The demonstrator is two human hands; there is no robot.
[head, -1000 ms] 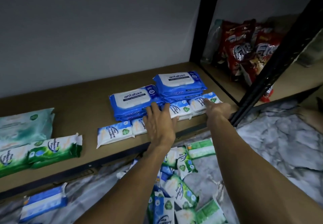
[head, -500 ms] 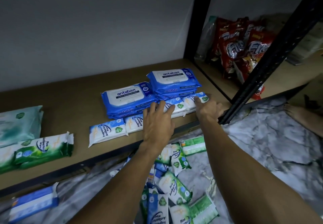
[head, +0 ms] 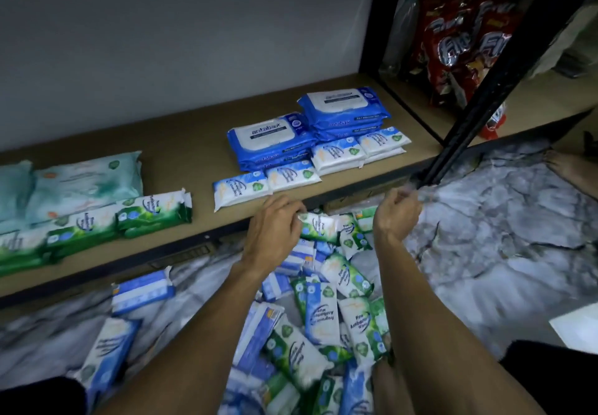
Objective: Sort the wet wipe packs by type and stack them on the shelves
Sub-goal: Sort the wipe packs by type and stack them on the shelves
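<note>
Left hand: the left hand (head: 275, 228) is reaching just below the shelf's front edge. Its fingers are curling round the near end of a green-and-white plastic wipe pack (head: 323, 225).

Held pack: it is lying across the top of the floor heap, just under the shelf lip, between the two hands.

Right hand: the right hand (head: 395, 215) is hovering near the foot of the black metal upright post (head: 485, 97). Its fingers are bending inward, but blur is hiding whether they are pinching anything.

Floor heap: a loose pile of small blue-and-white and green-and-white wipe packs (head: 323, 311) is sprawling over the grey marble-patterned floor (head: 501, 253) between the forearms.

Shelf, right part: on the tan wooden shelf board (head: 181, 130), two stacks of large blue antabax packs (head: 271, 136) are sitting side by side. A row of small blue-and-white packs (head: 293, 175) is running along in front of them, touching them.

Shelf, left part: well apart from those, large pale teal soft packs (head: 87, 181) are lying at the back, with small green-and-white packs (head: 152, 211) lining up before them.

Next bay: red foil snack bags (head: 453, 42) are leaning behind the post.
</note>
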